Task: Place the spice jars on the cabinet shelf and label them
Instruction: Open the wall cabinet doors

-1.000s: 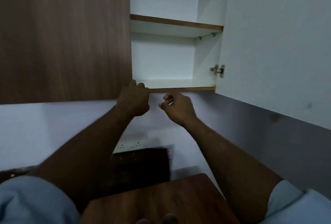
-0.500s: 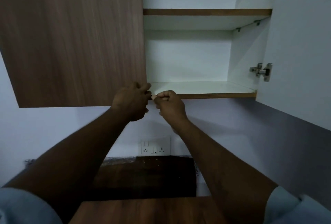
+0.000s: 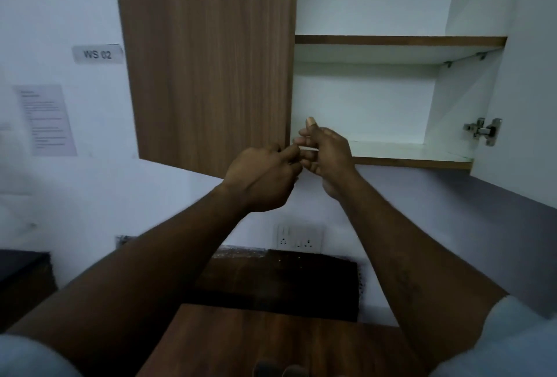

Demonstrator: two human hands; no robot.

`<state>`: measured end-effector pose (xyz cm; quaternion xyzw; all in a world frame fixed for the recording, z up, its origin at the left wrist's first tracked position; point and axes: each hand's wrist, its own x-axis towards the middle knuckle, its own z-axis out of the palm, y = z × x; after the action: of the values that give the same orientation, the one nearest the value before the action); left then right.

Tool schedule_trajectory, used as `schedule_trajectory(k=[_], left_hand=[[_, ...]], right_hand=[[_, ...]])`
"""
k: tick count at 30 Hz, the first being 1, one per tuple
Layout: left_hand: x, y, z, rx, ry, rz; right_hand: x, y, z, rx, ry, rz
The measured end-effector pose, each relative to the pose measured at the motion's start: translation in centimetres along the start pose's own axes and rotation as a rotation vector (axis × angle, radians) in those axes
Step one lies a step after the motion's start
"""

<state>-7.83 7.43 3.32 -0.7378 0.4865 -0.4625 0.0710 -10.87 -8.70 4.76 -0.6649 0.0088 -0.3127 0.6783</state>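
Observation:
Both my hands are raised in front of the open wall cabinet, just before the front edge of its bottom shelf. My right hand pinches a small thin white strip, seemingly a label, with the thumb sticking up. My left hand is curled, its fingertips touching the strip's left end. The bottom shelf and the upper shelf are white with wooden front edges and hold nothing. No spice jars are in view.
The right cabinet door hangs open with a metal hinge; the left wooden door is closed. Below are a wall socket, a dark counter and a wooden board. A "WS 02" sign and a paper sheet hang left.
The view has swung left, so the cabinet now sits further right. My hands came together at the shelf edge, and the right hand now holds the white strip with the thumb raised.

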Motion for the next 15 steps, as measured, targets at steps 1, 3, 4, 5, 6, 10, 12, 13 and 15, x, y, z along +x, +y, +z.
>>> schedule_trajectory(k=[1,3,4,5,6,10,12,13,15], left_hand=[[-1.2,-0.1,-1.2,-0.005,0.01,0.005],[-3.6,-0.3,-3.6,-0.015,0.037,0.005],[-5.0,-0.5,-4.8,-0.024,0.059,0.005],[-6.4,-0.7,-5.9,-0.03,0.078,0.001],[-7.9,-1.0,-7.0,-0.034,0.094,-0.005],[-13.4,-2.4,-10.7,-0.003,0.134,-0.054],[-16.0,-3.2,-12.4,0.06,0.165,-0.095],[-17.2,-3.6,-13.1,0.094,0.176,-0.127],[-19.5,-4.8,-14.2,0.148,0.175,-0.206]], right_hand=[[-1.0,-0.9,1.0,-0.009,-0.031,-0.017],[-3.3,-2.2,3.1,-0.032,-0.087,-0.043],[-4.5,-2.7,4.2,-0.039,-0.116,-0.046],[-5.7,-3.0,5.3,-0.048,-0.151,-0.044],[-6.9,-3.2,6.5,-0.056,-0.19,-0.04],[-11.3,-3.8,11.5,-0.077,-0.321,-0.024],[-13.1,-4.0,14.2,-0.052,-0.36,-0.029],[-13.8,-4.1,15.5,-0.034,-0.375,-0.03],[-15.0,-4.2,18.1,-0.019,-0.396,-0.035]])
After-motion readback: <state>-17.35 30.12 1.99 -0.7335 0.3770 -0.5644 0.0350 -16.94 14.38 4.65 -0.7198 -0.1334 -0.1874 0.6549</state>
